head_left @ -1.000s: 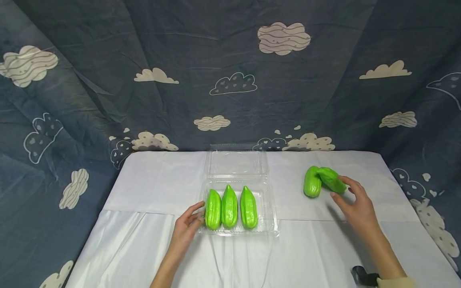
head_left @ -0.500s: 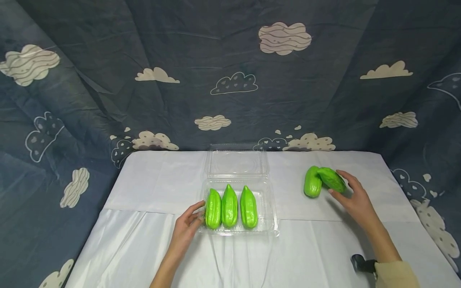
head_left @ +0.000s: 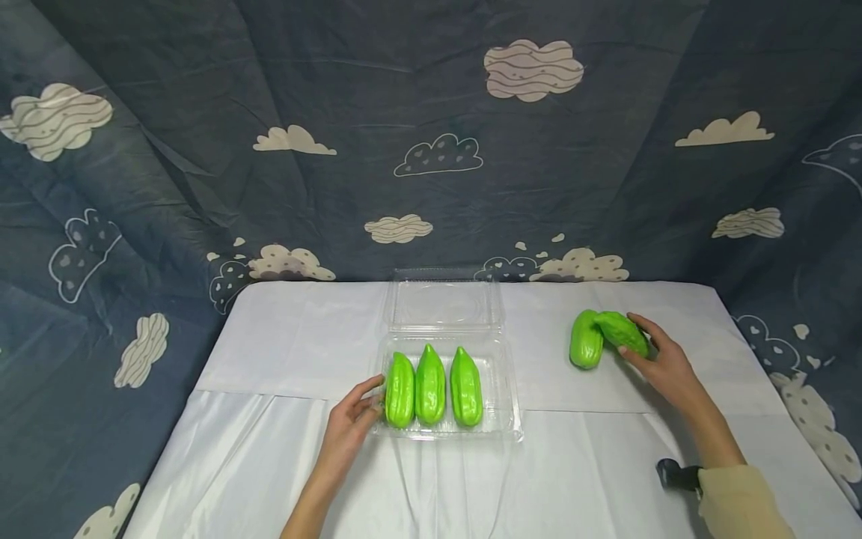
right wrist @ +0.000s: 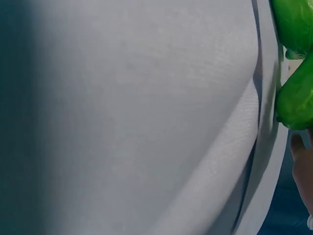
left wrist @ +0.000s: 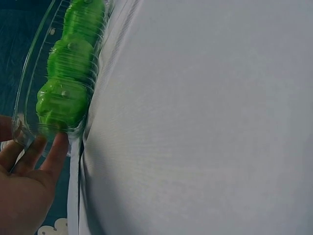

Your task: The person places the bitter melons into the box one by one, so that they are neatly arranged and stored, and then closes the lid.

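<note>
An open clear plastic container (head_left: 501, 419) lies on the white cloth with three glossy green gourds, the left one (head_left: 400, 391), the middle one (head_left: 430, 385) and the right one (head_left: 466, 388), standing side by side in its base. My left hand (head_left: 348, 423) holds the container's left wall, fingertips against it, also in the left wrist view. To the right, one green gourd (head_left: 586, 340) lies on the cloth, and another gourd (head_left: 618, 329) leans across its top. My right hand (head_left: 663, 367) grips the leaning gourd's near right end between thumb and fingers. The right wrist view shows only part of that hand (right wrist: 304, 171).
The container's transparent lid (head_left: 444, 303) is folded back towards the dark cloud-patterned curtain (head_left: 431, 97). White cloth (head_left: 572, 464) covers the table. A black device (head_left: 676, 475) sits at my right wrist, by the beige sleeve (head_left: 741, 501).
My right hand has shifted slightly forward, and its thumb now overlaps the leaning gourd. Both loose gourds, the container and my left hand stay practically where they were.
</note>
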`<action>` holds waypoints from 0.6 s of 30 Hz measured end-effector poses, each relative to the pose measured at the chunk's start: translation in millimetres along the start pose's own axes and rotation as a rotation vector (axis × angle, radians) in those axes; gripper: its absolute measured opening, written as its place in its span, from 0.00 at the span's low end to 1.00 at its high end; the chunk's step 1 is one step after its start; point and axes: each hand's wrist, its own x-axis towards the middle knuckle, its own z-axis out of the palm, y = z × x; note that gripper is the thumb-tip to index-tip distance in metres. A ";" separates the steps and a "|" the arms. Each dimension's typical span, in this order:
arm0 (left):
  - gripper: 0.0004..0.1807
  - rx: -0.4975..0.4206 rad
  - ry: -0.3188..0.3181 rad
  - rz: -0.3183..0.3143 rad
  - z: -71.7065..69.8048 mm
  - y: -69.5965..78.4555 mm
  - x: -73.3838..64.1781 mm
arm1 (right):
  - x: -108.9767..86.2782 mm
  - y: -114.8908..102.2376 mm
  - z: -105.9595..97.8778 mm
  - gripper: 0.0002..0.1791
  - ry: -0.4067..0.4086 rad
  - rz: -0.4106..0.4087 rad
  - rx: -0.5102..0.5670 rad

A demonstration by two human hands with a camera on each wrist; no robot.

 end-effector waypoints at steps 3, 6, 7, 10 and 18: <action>0.26 -0.004 -0.001 0.004 0.1 -0.1 0.5 | 1.5 1.1 0.5 0.40 -0.009 0.010 -0.001; 0.26 0.001 0.001 0.000 0.2 -0.2 0.6 | 2.4 0.8 1.1 0.39 -0.011 0.020 0.002; 0.26 0.004 0.002 -0.002 0.2 -0.2 0.5 | 2.5 0.5 1.3 0.40 -0.011 0.023 0.001; 0.26 0.006 0.004 -0.004 0.5 -0.1 0.5 | 2.5 0.2 1.6 0.40 -0.007 0.029 -0.008; 0.27 0.000 0.007 0.002 0.9 0.0 0.1 | -7.3 -2.8 3.1 0.40 0.028 0.027 -0.055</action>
